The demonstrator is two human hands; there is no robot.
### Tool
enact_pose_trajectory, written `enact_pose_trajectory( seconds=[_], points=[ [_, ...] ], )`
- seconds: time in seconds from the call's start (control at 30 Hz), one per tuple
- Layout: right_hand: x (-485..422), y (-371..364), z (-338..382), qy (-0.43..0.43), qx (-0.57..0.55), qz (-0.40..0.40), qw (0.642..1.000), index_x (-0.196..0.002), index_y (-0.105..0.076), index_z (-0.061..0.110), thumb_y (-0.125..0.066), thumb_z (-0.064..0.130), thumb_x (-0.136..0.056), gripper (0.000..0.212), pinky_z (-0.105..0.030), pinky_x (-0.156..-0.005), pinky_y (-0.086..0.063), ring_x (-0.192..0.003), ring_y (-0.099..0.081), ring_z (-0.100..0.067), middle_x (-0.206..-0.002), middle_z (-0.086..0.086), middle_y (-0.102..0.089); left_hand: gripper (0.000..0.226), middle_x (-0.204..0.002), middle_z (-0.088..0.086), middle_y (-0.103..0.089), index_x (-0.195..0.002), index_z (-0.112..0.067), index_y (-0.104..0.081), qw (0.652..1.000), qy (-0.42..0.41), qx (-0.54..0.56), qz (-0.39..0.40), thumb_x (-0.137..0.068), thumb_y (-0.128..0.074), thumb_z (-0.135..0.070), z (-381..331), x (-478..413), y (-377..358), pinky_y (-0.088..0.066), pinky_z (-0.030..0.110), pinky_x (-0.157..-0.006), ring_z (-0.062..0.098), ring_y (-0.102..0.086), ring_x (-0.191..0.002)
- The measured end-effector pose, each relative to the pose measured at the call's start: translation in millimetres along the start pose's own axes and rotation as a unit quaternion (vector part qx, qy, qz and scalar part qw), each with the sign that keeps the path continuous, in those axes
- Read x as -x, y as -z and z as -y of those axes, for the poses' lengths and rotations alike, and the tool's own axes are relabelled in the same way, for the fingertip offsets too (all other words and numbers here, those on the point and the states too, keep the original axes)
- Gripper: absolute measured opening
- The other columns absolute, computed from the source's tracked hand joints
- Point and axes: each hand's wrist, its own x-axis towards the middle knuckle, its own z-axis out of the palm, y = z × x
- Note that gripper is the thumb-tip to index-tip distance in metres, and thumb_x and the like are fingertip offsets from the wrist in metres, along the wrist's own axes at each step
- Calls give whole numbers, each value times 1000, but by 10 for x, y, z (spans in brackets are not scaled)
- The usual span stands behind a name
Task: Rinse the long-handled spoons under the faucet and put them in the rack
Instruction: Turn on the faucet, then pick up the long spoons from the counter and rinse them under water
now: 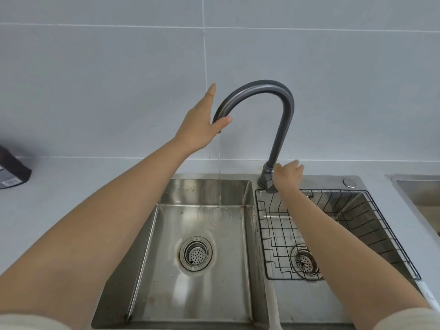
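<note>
Left hand (200,125) is spread open w/ palm against the spout end of the dark grey curved metal faucet (283,101), thumb hooked under it. Right hand (287,176) is curled around the faucet's base lever; how tight the grip is, can't tell. Thin water stream (219,177) falls into the left stainless-steel sink basin (166,270). Black wire rack (381,225) sits in the right basin. No long-handled spoons visible. Dark packet (12,170) lies on the grey surface (78,177) at far left.
</note>
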Motion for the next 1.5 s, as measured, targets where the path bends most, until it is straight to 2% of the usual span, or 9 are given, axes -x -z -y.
enact_pose_trajectory(
  seconds=[0.1, 0.27, 0.43, 0.63, 0.97, 1.1, 1.27, 1.37, 1.5],
  points=[
    [206, -17, 83, 131, 44, 2, 990, -146, -13, -2, -37, 13, -93, 59, -42, -119, -14, -143, -14, -31, -155, -18, -12, 76, -158, 3, -9, -146, -14, -2, 999, 7, -22, -32, -91, -51, -31, 177, 241, 30, -15, 26, -115, 15, -13, -145],
    [704, -212, 159, 268, 186, 107, 939, -147, 9, 1, -31, 33, -99, 71, -39, -120, 3, -147, 11, -27, -158, -15, 12, 71, -158, 9, 3, -146, -12, 2, 985, 59, -162, -31, -94, -41, -37, 609, 796, 33, -6, 37, -119, 22, 0, -146],
    [1176, -566, 137, 356, 293, 192, 866, -146, 16, 1, -24, 45, -97, 77, -43, -118, 5, -146, 15, -30, -156, -17, 19, 71, -158, 7, 9, -145, -16, 7, 945, 144, -293, 16, -92, -22, -53, 1104, 1508, 19, 1, 44, -118, 23, 8, -146],
    [1723, -1062, 137, 431, 338, 257, 797, -146, 15, 2, -14, 56, -90, 83, -43, -118, 4, -146, 15, -29, -157, -16, 18, 67, -158, 5, 10, -145, -18, 10, 914, 248, -321, 30, -95, -21, -49, 1569, 2286, 181, 3, 43, -118, 22, 10, -146],
    [2591, -2100, 274, 484, 404, 339, 699, -149, 5, 9, -24, 42, -99, 67, -43, -119, -4, -147, 8, -30, -159, -12, 10, 63, -157, 6, 13, -145, -18, 12, 881, 348, -313, 72, -97, -19, -44, 2459, 2911, 657, -2, 45, -119, 24, 8, -146],
    [2825, -2544, 335, 438, 384, 366, 726, -149, -12, 10, -31, 33, -99, 58, -41, -117, -19, -144, -13, -31, -156, -13, -17, 61, -158, 7, 3, -146, -16, 2, 887, 346, -287, 108, -97, -23, -41, 2792, 2948, 691, -8, 44, -118, 24, -2, -146],
    [2927, -3006, 409, 295, 325, 400, 804, -133, -43, 11, -42, 19, -94, 40, -35, -92, -44, -119, -51, -28, -132, -11, -53, 43, -141, 10, -40, -134, -12, -32, 892, 324, -295, 110, -96, -34, -33, 3040, 2951, 704, -33, 39, -105, 27, -38, -129],
    [2917, -3254, 429, 243, 319, 392, 828, -99, -60, 3, -46, 13, -91, 19, -32, -70, -48, -90, -60, -27, -101, -14, -63, 34, -126, 10, -51, -121, -9, -44, 886, 341, -292, 119, -96, -34, -30, 3130, 2917, 708, -37, 38, -97, 28, -45, -117],
    [2897, -3518, 463, 183, 301, 387, 852, -59, -42, 7, -50, 16, -88, 31, -26, -56, -40, -58, -48, -20, -65, -6, -50, 34, -117, 12, -56, -113, -6, -50, 880, 355, -297, 111, -96, -31, -29, 3213, 2848, 701, -38, 38, -93, 28, -49, -111]
  ],
)
